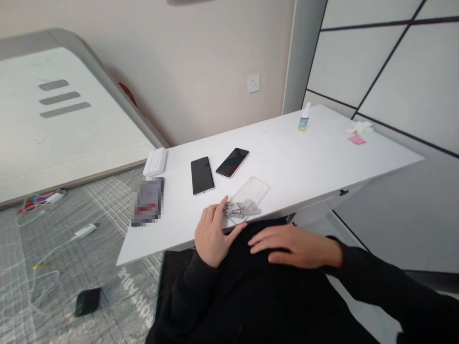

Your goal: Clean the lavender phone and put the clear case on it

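Observation:
My left hand point(214, 235) rests at the white table's near edge point(172, 239), its fingertips beside a crumpled grey cloth point(241, 209). The cloth lies on a transparent phone case point(251, 192). Further along the tabletop are a black smartphone point(202, 175) and a second phone point(232, 162) with a dark, glossy screen. A pixelated packet point(147, 201) lies near the left edge. My right hand point(296, 246) lies across my black top, holding nothing, just short of the table edge.
A white oblong case point(155, 161), a small spray bottle point(304, 118), crumpled tissue point(359, 128) and a pink sticky note point(356, 139) are on the table. On the grey floor mat point(53, 267) are a white charger point(85, 231), cables and a black pouch point(88, 302).

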Demonstrator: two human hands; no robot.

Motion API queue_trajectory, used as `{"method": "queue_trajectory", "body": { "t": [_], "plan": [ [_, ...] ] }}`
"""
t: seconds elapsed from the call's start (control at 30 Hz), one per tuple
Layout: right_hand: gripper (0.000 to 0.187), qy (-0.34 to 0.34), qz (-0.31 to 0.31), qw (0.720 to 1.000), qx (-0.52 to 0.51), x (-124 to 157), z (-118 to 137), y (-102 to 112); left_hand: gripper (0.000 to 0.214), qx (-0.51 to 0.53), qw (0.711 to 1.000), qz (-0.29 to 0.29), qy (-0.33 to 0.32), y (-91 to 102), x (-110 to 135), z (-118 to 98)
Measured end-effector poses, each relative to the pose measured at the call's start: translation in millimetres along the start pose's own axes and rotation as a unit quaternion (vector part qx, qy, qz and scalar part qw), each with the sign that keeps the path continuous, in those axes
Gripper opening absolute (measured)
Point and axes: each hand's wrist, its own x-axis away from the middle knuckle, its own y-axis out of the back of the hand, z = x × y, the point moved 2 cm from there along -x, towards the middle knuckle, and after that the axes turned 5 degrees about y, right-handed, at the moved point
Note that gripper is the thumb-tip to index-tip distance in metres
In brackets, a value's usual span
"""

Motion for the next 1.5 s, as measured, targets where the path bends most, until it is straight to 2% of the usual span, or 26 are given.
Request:
{"method": "queue_trajectory", "body": {
  "t": [0.03,0.07,0.1,0.13,0.17,0.2,0.27,0.33,0.4,0.43,0.5,0.63,0.7,0.77,0.83,0.9,1.0,1.1,1.2,1.27,1.3,1.4,1.47,1.5],
  "plan": [
    [0.037,-0.050,0.046,0.995,0.071,22.0,-6.6,-1.5,0.077,-0.004,1.000,-0.001,0.001,-0.3,-0.1,-0.3],
    [0.046,-0.149,0.053,0.974,0.161,44.8,-16.3,1.5,0.077,-0.006,1.000,-0.002,0.002,-0.7,-0.1,-0.6],
    [0.056,-0.256,0.050,0.932,0.250,67.2,-25.9,8.0,0.076,-0.009,1.000,-0.004,0.004,-1.2,-0.2,-0.8],
    [0.060,-0.327,0.044,0.893,0.307,86.7,-32.7,15.8,0.076,-0.012,1.000,-0.006,0.004,-1.7,-0.4,-1.0],
    [0.061,-0.363,0.030,0.874,0.320,101.7,-36.4,23.3,0.076,-0.016,1.000,-0.009,0.004,-2.3,-0.6,-1.2],
    [0.062,-0.385,0.012,0.870,0.308,111.7,-37.0,29.1,0.076,-0.019,1.000,-0.012,0.003,-2.8,-0.9,-1.3],
    [0.057,-0.362,-0.028,0.911,0.198,114.6,-29.0,30.5,0.076,-0.023,1.000,-0.015,0.001,-3.5,-1.5,-1.2],
    [0.048,-0.285,-0.052,0.957,0.032,98.6,-12.2,18.0,0.075,-0.024,1.000,-0.017,-0.001,-3.6,-1.8,-0.4],
    [0.035,-0.191,-0.035,0.976,-0.100,72.8,6.8,-1.1,0.074,-0.016,1.000,-0.020,-0.005,-2.9,-1.7,0.6],
    [0.029,-0.156,-0.022,0.979,-0.130,59.3,14.9,-9.5,0.073,-0.009,1.000,-0.019,-0.008,-2.4,-1.5,0.8],
    [0.023,-0.118,-0.021,0.985,-0.123,34.3,25.8,-18.8,0.072,0.010,1.000,-0.014,-0.016,-1.7,-1.4,0.2],
    [0.019,-0.037,-0.152,0.988,-0.005,-8.3,29.1,-8.8,0.072,0.034,0.999,-0.001,-0.029,-3.3,-3.6,-5.0],
    [0.023,0.005,-0.176,0.981,0.081,-27.7,22.0,-4.4,0.073,0.039,0.998,0.004,-0.039,-5.3,-5.9,-8.0],
    [0.030,0.003,-0.155,0.977,0.148,-44.1,8.4,-5.0,0.074,0.039,0.998,0.008,-0.044,-6.7,-8.3,-9.7],
    [0.029,-0.024,-0.140,0.974,0.178,-54.6,-8.0,-6.1,0.076,0.042,0.998,0.014,-0.043,-6.8,-10.0,-10.1],
    [0.023,-0.055,-0.162,0.969,0.176,-58.5,-23.3,-3.0,0.076,0.051,0.998,0.022,-0.040,-5.6,-10.8,-10.4],
    [0.016,-0.071,-0.229,0.961,0.138,-56.3,-40.5,10.6,0.078,0.068,0.997,0.031,-0.037,-2.3,-10.9,-11.6],
    [0.013,-0.092,-0.315,0.938,0.109,-47.8,-55.1,28.3,0.080,0.098,0.995,0.020,0.005,0.9,-10.8,-10.5],
    [0.010,-0.123,-0.426,0.893,0.077,-34.9,-69.4,40.8,0.068,0.125,0.989,-0.059,0.053,3.3,-10.8,-5.2],
    [0.009,-0.134,-0.469,0.871,0.054,-27.6,-76.4,43.3,0.054,0.111,0.988,-0.104,0.031,2.9,-11.2,-3.6],
    [0.010,-0.136,-0.476,0.868,0.045,-25.3,-78.4,43.1,0.047,0.096,0.990,-0.104,0.001,1.8,-11.6,-4.3],
    [0.020,-0.133,-0.463,0.876,0.029,-23.0,-78.1,40.9,0.032,0.068,0.993,-0.029,-0.097,-1.4,-13.2,-11.0],
    [0.024,-0.132,-0.438,0.889,0.034,-24.1,-74.8,40.3,0.026,0.067,0.990,0.026,-0.118,-0.5,-13.8,-15.9],
    [0.024,-0.133,-0.422,0.896,0.042,-25.1,-73.2,40.2,0.030,0.069,0.990,0.045,-0.118,0.7,-13.7,-17.9]
  ]
}}
